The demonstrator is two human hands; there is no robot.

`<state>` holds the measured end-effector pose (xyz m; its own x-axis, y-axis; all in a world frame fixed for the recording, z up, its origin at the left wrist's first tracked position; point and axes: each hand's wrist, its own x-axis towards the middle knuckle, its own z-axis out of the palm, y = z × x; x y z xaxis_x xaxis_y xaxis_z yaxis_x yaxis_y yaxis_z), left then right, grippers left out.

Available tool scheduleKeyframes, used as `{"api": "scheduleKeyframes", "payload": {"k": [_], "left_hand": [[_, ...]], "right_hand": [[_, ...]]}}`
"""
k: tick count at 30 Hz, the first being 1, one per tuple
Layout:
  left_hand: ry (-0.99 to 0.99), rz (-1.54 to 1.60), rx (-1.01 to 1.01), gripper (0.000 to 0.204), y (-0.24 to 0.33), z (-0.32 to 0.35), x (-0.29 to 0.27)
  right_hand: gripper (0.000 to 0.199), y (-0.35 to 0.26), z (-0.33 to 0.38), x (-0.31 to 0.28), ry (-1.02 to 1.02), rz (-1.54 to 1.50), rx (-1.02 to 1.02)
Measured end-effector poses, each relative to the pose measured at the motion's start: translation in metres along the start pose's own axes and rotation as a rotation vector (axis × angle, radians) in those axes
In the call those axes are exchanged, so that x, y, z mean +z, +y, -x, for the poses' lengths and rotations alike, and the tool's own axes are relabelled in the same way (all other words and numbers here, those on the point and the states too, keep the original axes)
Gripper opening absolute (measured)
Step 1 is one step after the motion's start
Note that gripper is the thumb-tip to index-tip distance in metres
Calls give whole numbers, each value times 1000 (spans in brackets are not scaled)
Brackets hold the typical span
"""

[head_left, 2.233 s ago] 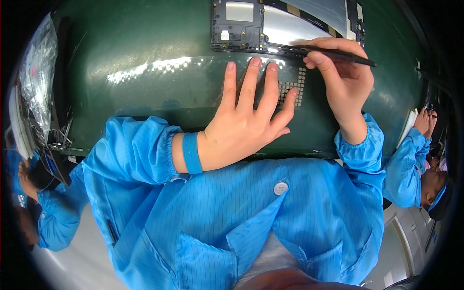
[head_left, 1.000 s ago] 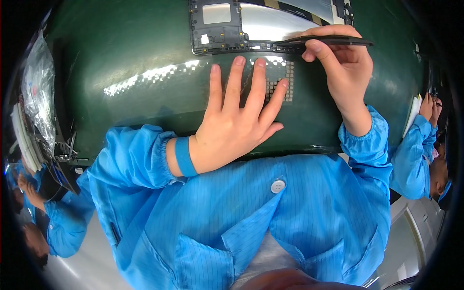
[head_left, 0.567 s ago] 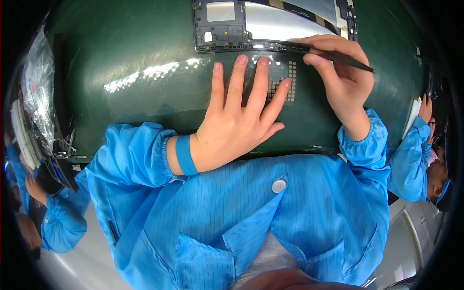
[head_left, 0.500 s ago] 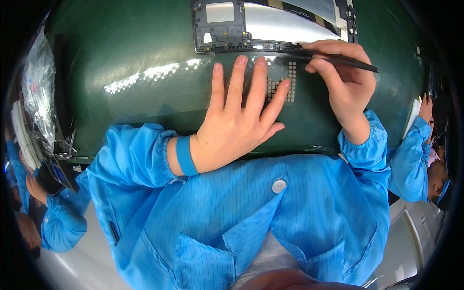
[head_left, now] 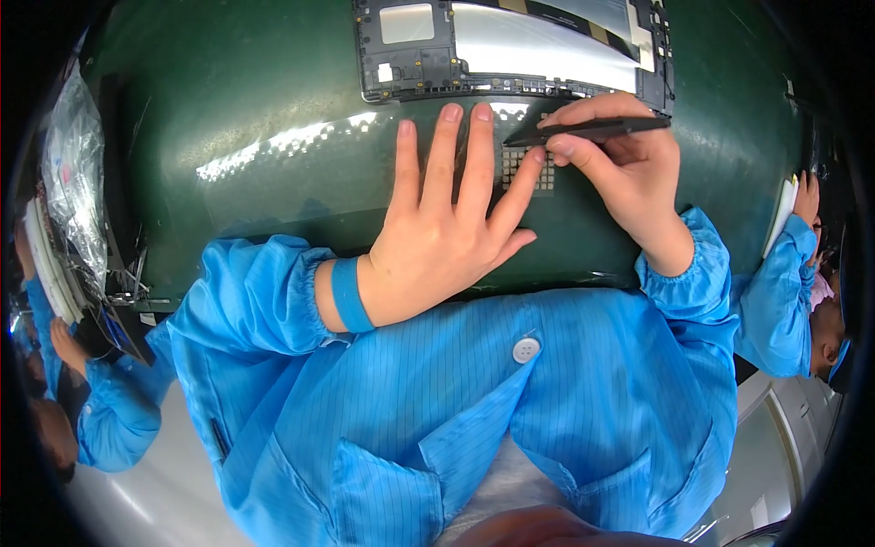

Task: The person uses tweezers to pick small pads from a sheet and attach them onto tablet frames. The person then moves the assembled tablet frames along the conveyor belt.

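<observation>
The right hand [head_left: 629, 178] has its fingers squeezed around thin black tweezers [head_left: 602, 129]. They lie almost sideways, with the sharp end going left, toward the other hand. The left hand [head_left: 442, 223] is flat, palm down, its fingers spread wide and nothing held in them, resting on a clear sheet [head_left: 365, 169]. Little pale squares [head_left: 529, 182] sit in neat rows on that sheet, just left of the right thumb and a bit closer to the person's body. The left pointing finger reaches over these rows, so the left hand is nearer to them, with the right one close beside. The sharp end sits in the gap between the left pointing and middle fingers. It is too tiny for me to tell from here if it touches or pinches a square.

Past both hands lies a black frame [head_left: 437, 68] with shiny silver parts. Its long near edge runs side to side, nearly the same way as the tweezers, and the left middle and ring fingertips stop just short of it. All this is on a green counter [head_left: 255, 73]. A crinkly plastic bag [head_left: 77, 182] is far off to the left.
</observation>
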<state>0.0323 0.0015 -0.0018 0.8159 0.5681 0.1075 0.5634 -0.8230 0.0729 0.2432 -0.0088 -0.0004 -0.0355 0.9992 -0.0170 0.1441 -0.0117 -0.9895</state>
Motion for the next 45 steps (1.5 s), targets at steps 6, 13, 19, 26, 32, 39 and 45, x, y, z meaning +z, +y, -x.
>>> {"api": "scheduleKeyframes", "payload": {"k": [6,13,19,26,32,39,45], "left_hand": [[-33,-7,39,78,-1,-2,-1],[-56,-2,51,76,-1,-4,-7],[-50,-20,42,74,-1,-3,-4],[-58,-34,50,75,-1,-4,-4],[-58,-22,52,76,-2,-3,-5],[-49,-18,49,76,-1,-2,-3],[-52,-14,51,75,-2,-4,-5]], "right_hand": [[13,2,8,-2,30,178,-257],[15,18,-8,-97,97,39,-295],[15,25,-9,-101,89,119,-296],[13,21,-8,-92,80,181,-292],[14,22,-7,-92,94,184,-289],[15,24,-6,-90,106,156,-282],[14,24,-4,-89,95,128,-319]]}}
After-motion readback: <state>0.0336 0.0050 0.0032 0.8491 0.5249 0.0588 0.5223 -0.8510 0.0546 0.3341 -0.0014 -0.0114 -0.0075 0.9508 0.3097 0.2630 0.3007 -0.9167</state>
